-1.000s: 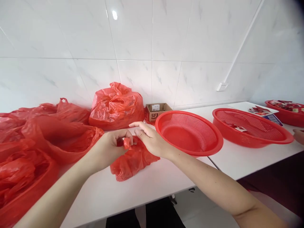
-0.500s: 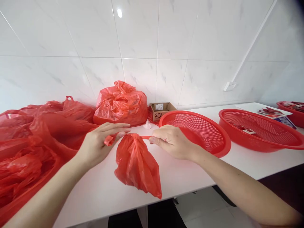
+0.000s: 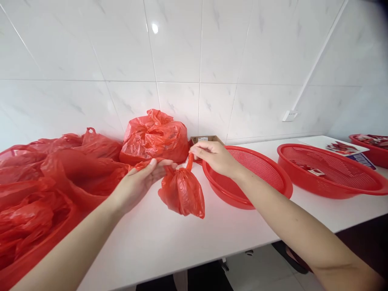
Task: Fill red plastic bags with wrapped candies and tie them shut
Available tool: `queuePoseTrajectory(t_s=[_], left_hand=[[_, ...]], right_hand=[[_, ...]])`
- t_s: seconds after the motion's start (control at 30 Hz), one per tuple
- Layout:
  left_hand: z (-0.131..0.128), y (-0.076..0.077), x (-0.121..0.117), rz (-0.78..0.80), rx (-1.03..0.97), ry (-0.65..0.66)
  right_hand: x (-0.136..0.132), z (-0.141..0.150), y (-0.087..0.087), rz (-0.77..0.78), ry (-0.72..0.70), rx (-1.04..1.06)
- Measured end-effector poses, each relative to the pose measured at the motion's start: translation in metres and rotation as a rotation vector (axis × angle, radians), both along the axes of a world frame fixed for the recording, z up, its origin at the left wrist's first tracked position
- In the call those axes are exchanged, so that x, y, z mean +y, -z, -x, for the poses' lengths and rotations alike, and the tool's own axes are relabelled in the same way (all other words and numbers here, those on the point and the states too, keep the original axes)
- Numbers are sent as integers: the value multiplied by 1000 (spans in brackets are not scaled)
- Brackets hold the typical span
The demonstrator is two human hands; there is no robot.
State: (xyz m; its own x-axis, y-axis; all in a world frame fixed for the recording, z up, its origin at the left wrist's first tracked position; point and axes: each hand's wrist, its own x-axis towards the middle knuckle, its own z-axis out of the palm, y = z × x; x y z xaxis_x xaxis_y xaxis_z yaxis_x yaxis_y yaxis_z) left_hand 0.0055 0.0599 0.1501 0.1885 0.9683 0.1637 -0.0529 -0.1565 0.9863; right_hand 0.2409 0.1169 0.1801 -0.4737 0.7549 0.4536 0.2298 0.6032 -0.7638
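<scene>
A small red plastic bag, bunched at its neck and rounded below, hangs above the white table. My right hand pinches one of its handles, pulled upward between thumb and fingertips. The other handle runs leftward to my left hand, which grips it under the thumb with its fingers stretched toward the bag's neck. What lies inside the bag cannot be made out. Beyond my hands, a large, full red plastic bag leans by the wall.
Heaped red plastic bags fill the left side. An open cardboard box stands at the back, partly hidden. To the right are a red mesh basket, a second basket with small items, and a white board. The table's front edge runs below.
Both hands and the small bag have risen and moved away from me. The right-hand handle now points upward instead of sideways, and my left palm has turned more upward.
</scene>
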Motion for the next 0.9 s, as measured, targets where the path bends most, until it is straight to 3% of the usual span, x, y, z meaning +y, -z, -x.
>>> queuePoseTrajectory(t_s=[0.1, 0.2, 0.27, 0.37, 0.43, 0.53, 0.67, 0.77, 0.9], left_hand=[[-24, 6, 4, 20, 56, 59], [-35, 16, 2, 19, 225, 155], [-36, 22, -1, -24, 362, 69], [-33, 31, -3, -134, 535, -269], [-30, 36, -2, -164, 578, -407], [-26, 45, -1, -162, 571, -431], [-16, 62, -4, -270, 704, -470], [-7, 77, -7, -170, 837, -419], [0, 91, -9, -98, 917, -409]], right_hand=[[1, 27, 2, -93, -27, 3], [0, 39, 15, -105, -15, 23], [-5, 39, 28, -63, 23, 62], [-23, 35, 52, 12, 102, 115], [-36, 35, 72, 73, 126, 102], [-43, 41, 104, 117, 147, -2], [-26, 43, 139, 13, 199, -19], [-15, 34, 155, -29, 225, -22], [-18, 22, 162, 67, 192, -130]])
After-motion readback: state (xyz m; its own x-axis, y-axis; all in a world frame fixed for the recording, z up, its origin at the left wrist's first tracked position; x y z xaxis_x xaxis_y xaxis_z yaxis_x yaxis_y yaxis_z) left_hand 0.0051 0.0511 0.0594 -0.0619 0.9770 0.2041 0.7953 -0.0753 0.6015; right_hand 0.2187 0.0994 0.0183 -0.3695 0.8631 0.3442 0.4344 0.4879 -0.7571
